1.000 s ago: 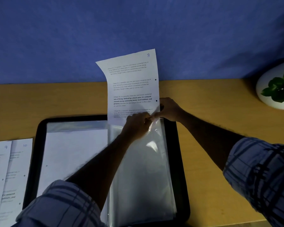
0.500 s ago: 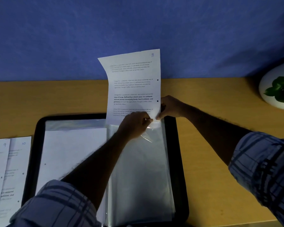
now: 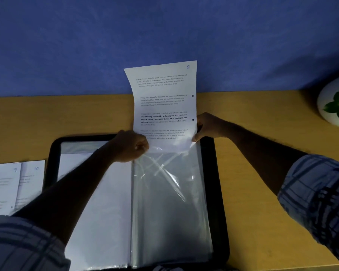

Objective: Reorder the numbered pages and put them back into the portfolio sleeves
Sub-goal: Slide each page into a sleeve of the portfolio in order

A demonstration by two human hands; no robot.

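Note:
A black portfolio point(image 3: 220, 192) lies open on the wooden table. Page 8 point(image 3: 164, 98) stands upright above it, its lower edge just inside the top of the clear right-hand sleeve point(image 3: 168, 212). My left hand point(image 3: 130, 146) grips the sleeve's top edge at the page's lower left corner. My right hand point(image 3: 208, 126) pinches the page's right edge near the bottom, by the sleeve's top right corner. The left-hand sleeve point(image 3: 98, 202) holds a white sheet. Pages 9 point(image 3: 2, 186) and 10 point(image 3: 32, 178) lie on the table left of the portfolio.
A white pot with a green plant point(image 3: 335, 106) sits at the table's far right. A blue wall point(image 3: 164, 36) rises just behind the table. Bare wood point(image 3: 252, 212) shows right of the portfolio.
My left hand slid left along the sleeve's top edge, from the middle to the page's lower left corner. The sleeve mouth is now wider and creased, and the page sits slightly lower.

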